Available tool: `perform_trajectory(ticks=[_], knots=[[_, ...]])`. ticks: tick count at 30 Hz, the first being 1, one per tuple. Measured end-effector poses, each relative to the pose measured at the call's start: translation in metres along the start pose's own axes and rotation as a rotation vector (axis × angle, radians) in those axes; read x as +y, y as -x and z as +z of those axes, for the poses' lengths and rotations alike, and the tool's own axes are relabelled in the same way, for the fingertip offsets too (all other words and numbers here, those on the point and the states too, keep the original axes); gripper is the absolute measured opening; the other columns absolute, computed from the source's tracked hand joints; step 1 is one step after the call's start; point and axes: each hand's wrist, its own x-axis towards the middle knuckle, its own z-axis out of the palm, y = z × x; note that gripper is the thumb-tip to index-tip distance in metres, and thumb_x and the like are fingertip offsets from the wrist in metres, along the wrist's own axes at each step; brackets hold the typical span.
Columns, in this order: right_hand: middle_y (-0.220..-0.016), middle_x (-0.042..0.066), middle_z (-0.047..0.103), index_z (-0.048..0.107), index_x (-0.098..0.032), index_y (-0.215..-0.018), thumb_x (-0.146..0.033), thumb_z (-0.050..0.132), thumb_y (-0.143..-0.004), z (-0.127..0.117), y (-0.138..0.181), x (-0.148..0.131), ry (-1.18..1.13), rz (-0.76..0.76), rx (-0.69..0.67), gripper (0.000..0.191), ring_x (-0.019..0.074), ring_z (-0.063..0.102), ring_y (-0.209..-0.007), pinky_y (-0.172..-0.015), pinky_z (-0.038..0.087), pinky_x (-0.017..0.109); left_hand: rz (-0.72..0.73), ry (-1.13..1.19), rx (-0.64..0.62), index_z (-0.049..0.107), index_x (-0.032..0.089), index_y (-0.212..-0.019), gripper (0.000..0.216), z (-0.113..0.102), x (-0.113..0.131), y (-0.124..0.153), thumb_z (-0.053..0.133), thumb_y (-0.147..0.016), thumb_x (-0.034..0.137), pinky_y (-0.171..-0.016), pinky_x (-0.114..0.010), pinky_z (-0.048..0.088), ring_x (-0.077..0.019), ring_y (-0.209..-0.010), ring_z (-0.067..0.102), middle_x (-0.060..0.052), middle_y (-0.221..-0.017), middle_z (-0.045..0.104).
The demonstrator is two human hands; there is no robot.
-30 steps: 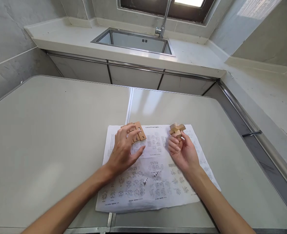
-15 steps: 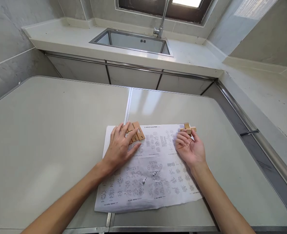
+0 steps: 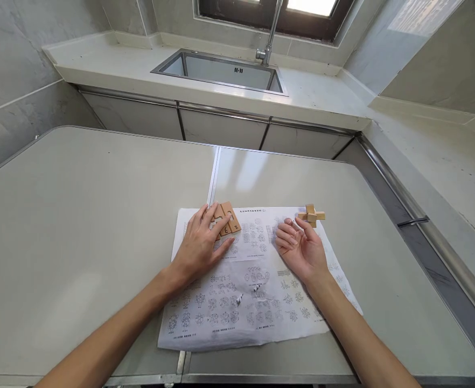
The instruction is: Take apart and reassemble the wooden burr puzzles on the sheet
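My left hand lies palm down with spread fingers over several flat wooden puzzle pieces. Dark marks like numerals show on them, and the fingers cover part of them. Palm up, my right hand rests on the printed sheet, fingers loosely curled and nothing in them. Just beyond its fingertips stands a cross-shaped wooden burr puzzle at the sheet's upper right edge, apart from the hand. Small line drawings of puzzle shapes cover the paper.
The pale folding table has a metal seam down its middle. Behind it runs a counter with a sink and a tap. Another counter borders the right side.
My right hand has let go of the wooden burr puzzle and drawn back to the left and slightly toward me. The left hand stays over the flat pieces.
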Motion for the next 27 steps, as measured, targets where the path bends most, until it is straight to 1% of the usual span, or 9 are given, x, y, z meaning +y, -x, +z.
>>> perform_trajectory(ticks=[4, 11, 21, 27], knots=[[-0.066, -0.008, 0.044, 0.056, -0.022, -0.087, -0.018, 0.072, -0.091, 0.002, 0.001, 0.001, 0.073, -0.006, -0.014, 0.017, 0.0070, 0.043, -0.049, -0.045, 0.044, 0.017, 0.005, 0.030, 0.015, 0.051, 0.027, -0.158, 0.058, 0.001, 0.000, 0.000, 0.060, -0.104, 0.046, -0.123, -0.067, 0.038, -0.0414, -0.158, 0.031, -0.015, -0.172, 0.037], [-0.068, -0.007, 0.045, 0.060, -0.021, -0.088, -0.015, 0.070, -0.092, 0.003, 0.003, 0.004, 0.093, -0.002, -0.011, 0.012, 0.0076, 0.041, -0.050, -0.046, 0.046, 0.017, 0.032, 0.038, 0.001, 0.053, 0.025, -0.157, 0.055, 0.000, 0.002, 0.000, 0.059, -0.105, 0.043, -0.125, -0.066, 0.036, -0.0402, -0.159, 0.031, -0.015, -0.171, 0.038], [-0.068, -0.006, 0.045, 0.059, -0.021, -0.086, -0.015, 0.069, -0.091, 0.003, 0.001, 0.004, 0.128, 0.003, -0.011, 0.013, 0.0081, 0.042, -0.050, -0.046, 0.047, 0.018, 0.151, 0.041, -0.046, 0.056, 0.023, -0.152, 0.050, -0.003, 0.007, 0.000, 0.061, -0.105, 0.040, -0.125, -0.064, 0.039, -0.0384, -0.158, 0.034, -0.016, -0.170, 0.039], [-0.068, -0.006, 0.045, 0.060, -0.021, -0.085, -0.016, 0.068, -0.092, 0.002, 0.001, 0.004, 0.151, 0.007, -0.016, 0.013, 0.0083, 0.042, -0.050, -0.047, 0.047, 0.018, 0.254, 0.150, -0.085, 0.056, 0.029, -0.150, 0.052, -0.005, 0.012, 0.001, 0.068, -0.100, 0.034, -0.123, -0.064, 0.044, -0.0365, -0.155, 0.040, -0.013, -0.166, 0.046]])
